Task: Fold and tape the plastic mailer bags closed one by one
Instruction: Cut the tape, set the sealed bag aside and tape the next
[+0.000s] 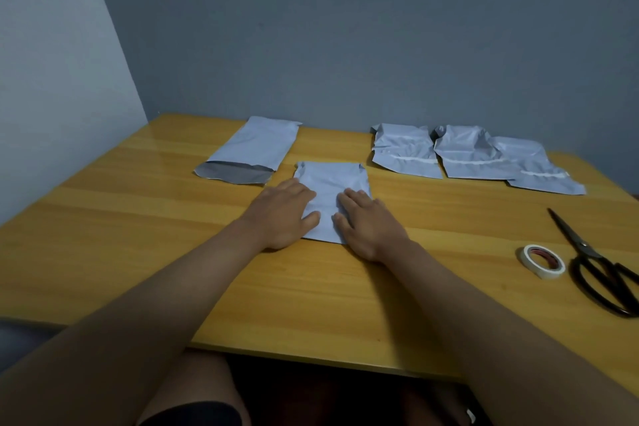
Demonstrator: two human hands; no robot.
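Observation:
A folded pale mailer bag [332, 180] lies flat at the middle of the wooden table [138, 252]. My left hand [281, 214] presses its left part with straight fingers. My right hand [366, 221] lies flat on its right part, palm down. An unfolded mailer bag [256, 145] with its grey open mouth toward me sits at the back left. Three folded and taped bags [404, 152] [466, 156] [539, 169] overlap in a row at the back right. A roll of white tape [543, 261] lies at the right.
Black scissors [594, 263] lie closed at the table's right edge, just beyond the tape roll. Grey walls stand behind and to the left of the table. My knees show under the table's front edge.

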